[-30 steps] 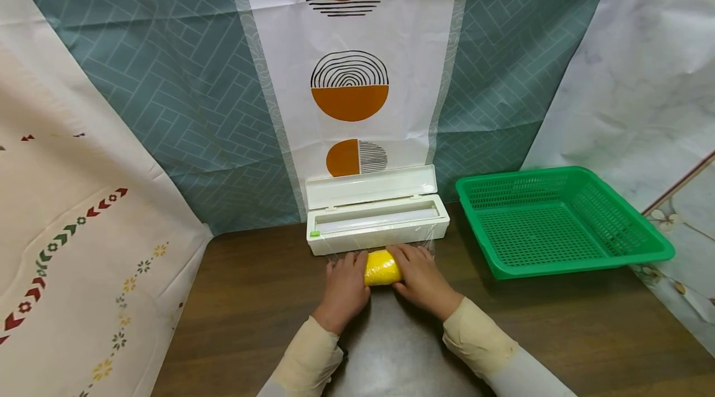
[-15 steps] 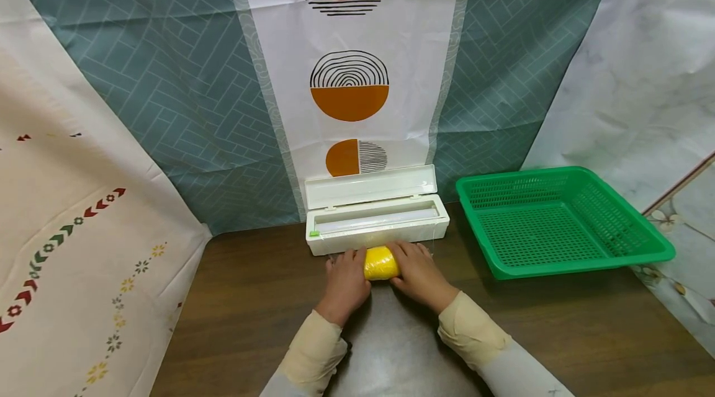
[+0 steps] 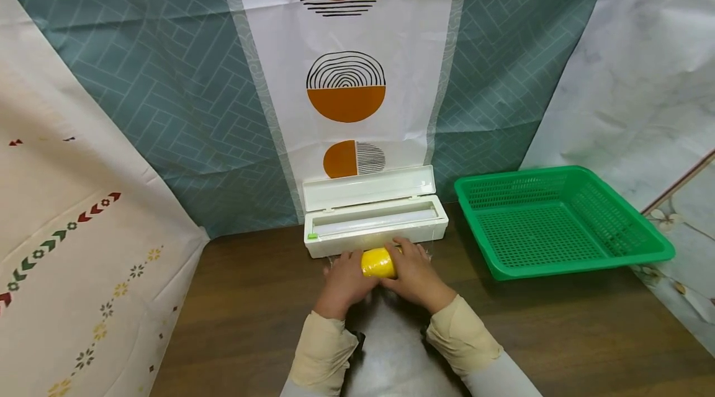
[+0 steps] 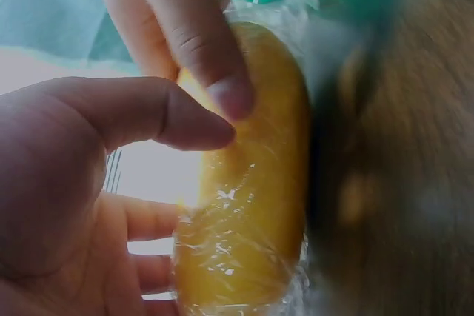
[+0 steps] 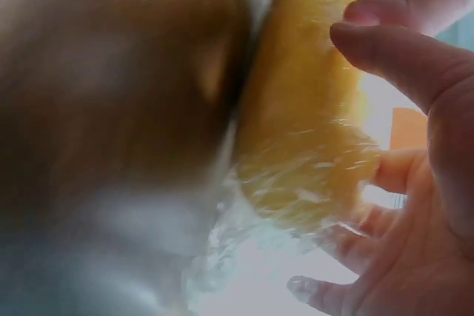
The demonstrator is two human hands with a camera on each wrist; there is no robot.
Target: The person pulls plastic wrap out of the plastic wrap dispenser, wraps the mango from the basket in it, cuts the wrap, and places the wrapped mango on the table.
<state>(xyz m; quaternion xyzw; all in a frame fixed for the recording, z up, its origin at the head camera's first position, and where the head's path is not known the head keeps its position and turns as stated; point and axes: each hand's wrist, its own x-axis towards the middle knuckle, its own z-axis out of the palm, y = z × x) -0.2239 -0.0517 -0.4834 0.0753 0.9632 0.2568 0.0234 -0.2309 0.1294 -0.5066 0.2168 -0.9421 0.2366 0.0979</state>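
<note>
A yellow oblong thing with rounded ends [image 3: 378,263] is wrapped in clear cling film [image 5: 292,175], which bunches loosely at both ends. My left hand [image 3: 346,282] holds its left part, thumb on the near side and fingers round the far side. On the right part, my right hand [image 3: 416,279] grips it the same way. The thumbs lie close together on its surface in both wrist views. Directly behind stands a white cling film dispenser [image 3: 343,245], its lid [image 3: 368,189] raised and a film roll [image 3: 380,221] inside. Thin film shows between the dispenser's front and the hands.
A green plastic basket [image 3: 491,223] stands to the right on the brown wooden table [image 3: 246,316]. Patterned cloth [image 3: 167,105] hangs close behind the dispenser, and light cloths flank both sides. A small green piece [image 3: 312,236] sits at the dispenser's left edge.
The two hands have come closer together, their thumbs drawing in toward each other along the near side of the yellow thing. Dispenser and basket stay in place; the head view has shifted slightly.
</note>
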